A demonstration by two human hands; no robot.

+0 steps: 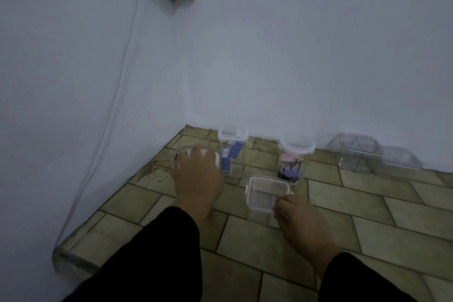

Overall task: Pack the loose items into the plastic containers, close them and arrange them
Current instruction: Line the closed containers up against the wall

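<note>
Pressing our left hand (196,174), fingers spread, on the low box (184,152) by the wall (269,68), we grip the rim of the empty open box (266,191) on the floor (367,203) with our right hand (302,218), so filling it likely comes next.

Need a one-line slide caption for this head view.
Left hand on a lidded container, right hand at near edge of the open container; packed square jar and round jar behind.

Left hand (198,175) spread forward; right hand (301,220) curled.
</note>
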